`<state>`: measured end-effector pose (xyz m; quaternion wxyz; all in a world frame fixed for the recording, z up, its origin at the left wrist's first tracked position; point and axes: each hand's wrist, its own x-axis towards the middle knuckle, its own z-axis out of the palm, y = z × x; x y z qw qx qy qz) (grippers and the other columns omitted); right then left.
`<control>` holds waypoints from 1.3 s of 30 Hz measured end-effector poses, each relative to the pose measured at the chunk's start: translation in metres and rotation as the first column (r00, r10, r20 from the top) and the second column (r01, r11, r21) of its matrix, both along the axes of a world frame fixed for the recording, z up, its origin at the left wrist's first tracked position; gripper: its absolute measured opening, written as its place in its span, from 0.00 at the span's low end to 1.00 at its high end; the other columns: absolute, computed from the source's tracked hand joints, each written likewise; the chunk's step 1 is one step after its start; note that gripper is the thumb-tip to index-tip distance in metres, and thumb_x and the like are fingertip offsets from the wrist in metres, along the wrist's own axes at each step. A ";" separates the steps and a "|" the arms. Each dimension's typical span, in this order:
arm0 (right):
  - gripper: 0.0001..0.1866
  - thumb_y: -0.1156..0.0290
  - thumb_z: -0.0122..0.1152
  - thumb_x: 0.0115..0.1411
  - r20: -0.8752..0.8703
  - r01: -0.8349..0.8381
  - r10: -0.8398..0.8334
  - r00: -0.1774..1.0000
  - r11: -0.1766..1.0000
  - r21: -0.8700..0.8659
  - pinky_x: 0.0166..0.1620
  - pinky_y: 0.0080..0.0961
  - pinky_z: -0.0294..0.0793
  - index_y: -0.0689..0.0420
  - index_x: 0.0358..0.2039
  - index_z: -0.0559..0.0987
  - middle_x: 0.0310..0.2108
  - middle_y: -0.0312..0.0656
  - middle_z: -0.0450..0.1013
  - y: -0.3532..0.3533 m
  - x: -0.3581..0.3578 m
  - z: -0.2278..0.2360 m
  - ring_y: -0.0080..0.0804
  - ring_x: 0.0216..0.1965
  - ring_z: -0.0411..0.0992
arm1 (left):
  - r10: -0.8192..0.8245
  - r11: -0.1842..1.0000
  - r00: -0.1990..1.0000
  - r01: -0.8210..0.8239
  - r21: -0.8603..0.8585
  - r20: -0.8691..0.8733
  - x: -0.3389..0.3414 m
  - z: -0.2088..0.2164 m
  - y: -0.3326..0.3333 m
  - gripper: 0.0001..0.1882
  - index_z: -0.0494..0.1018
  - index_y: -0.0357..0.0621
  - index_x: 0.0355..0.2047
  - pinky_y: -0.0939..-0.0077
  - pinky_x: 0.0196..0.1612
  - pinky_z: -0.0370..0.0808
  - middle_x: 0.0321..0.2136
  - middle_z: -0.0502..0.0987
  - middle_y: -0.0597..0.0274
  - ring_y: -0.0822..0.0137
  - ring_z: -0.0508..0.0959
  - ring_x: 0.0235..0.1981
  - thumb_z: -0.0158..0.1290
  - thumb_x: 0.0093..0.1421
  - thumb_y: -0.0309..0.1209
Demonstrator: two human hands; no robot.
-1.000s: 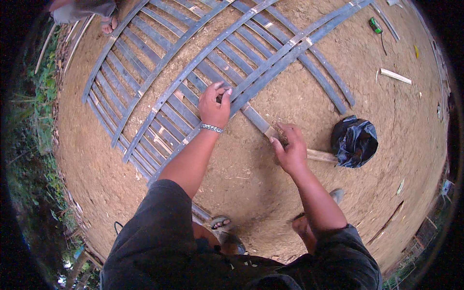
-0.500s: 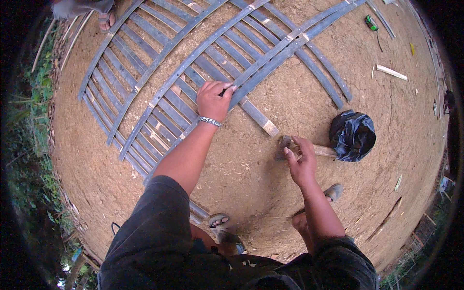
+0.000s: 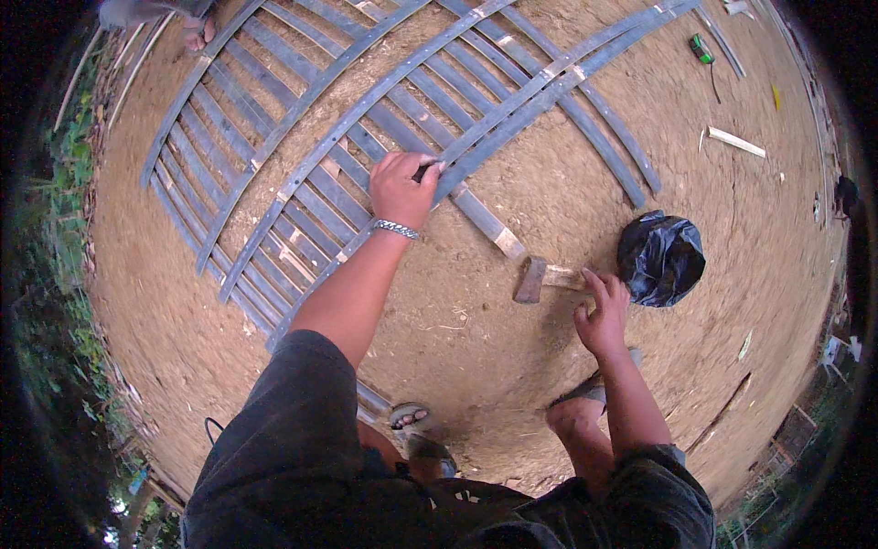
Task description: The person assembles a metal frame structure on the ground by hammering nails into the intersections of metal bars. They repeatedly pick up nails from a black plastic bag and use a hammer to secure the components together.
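Note:
My left hand, with a chain bracelet at the wrist, rests on the near rail of a slatted wooden frame. Its fingers are pinched together beside one slat; a dark spot shows between thumb and forefinger, too small to name. That slat's pale end sticks out past the rail toward a hatchet lying on the dirt. Over the hatchet's wooden handle is my right hand, forefinger stretched onto it and thumb apart. The handle's far end is hidden by the hand.
A black plastic bag stands just right of the hatchet handle. Farther off lie a green tape measure and a pale wood strip. Another person's foot is by the frame's far left corner. Plants line the left edge.
My right hand has moved right, from the hatchet's head along its handle toward the black bag, and the head now shows. My left hand stays at the rail.

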<state>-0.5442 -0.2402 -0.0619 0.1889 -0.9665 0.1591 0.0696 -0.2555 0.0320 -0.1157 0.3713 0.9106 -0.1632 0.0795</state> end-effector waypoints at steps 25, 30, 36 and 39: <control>0.23 0.73 0.51 0.67 -0.125 0.068 0.030 0.992 0.698 0.713 0.40 0.31 0.74 0.59 0.63 0.66 0.34 0.40 0.70 0.076 0.024 0.055 0.32 0.33 0.70 | 0.006 0.999 0.990 0.000 0.039 -0.139 0.002 0.003 0.001 0.09 0.83 0.48 0.27 0.63 0.47 0.68 0.31 0.80 0.66 0.60 0.79 0.39 0.63 0.54 0.39; 0.26 0.70 0.52 0.70 -0.177 0.163 -0.079 0.981 0.830 0.534 0.48 0.43 0.76 0.55 0.67 0.62 0.47 0.57 0.73 0.114 0.098 0.042 0.53 0.45 0.75 | -0.001 1.000 0.997 0.003 0.027 -0.076 0.002 0.005 0.001 0.09 0.83 0.48 0.27 0.62 0.44 0.69 0.30 0.80 0.64 0.59 0.79 0.36 0.65 0.54 0.38; 0.28 0.70 0.53 0.69 0.051 -0.023 0.007 0.999 0.945 0.327 0.50 0.50 0.76 0.52 0.69 0.62 0.52 0.62 0.74 0.116 0.120 0.018 0.64 0.50 0.75 | -0.019 0.999 0.996 0.022 0.033 -0.086 0.003 0.001 0.002 0.08 0.82 0.48 0.26 0.62 0.44 0.68 0.29 0.78 0.64 0.58 0.79 0.36 0.65 0.54 0.37; 0.29 0.71 0.54 0.68 0.077 -0.040 0.015 0.997 0.944 0.328 0.50 0.50 0.77 0.51 0.69 0.62 0.52 0.60 0.74 0.117 0.121 0.020 0.63 0.49 0.75 | -0.017 1.000 0.995 0.019 0.022 -0.096 0.001 0.002 0.002 0.07 0.81 0.47 0.26 0.61 0.43 0.68 0.29 0.77 0.64 0.58 0.79 0.36 0.65 0.53 0.36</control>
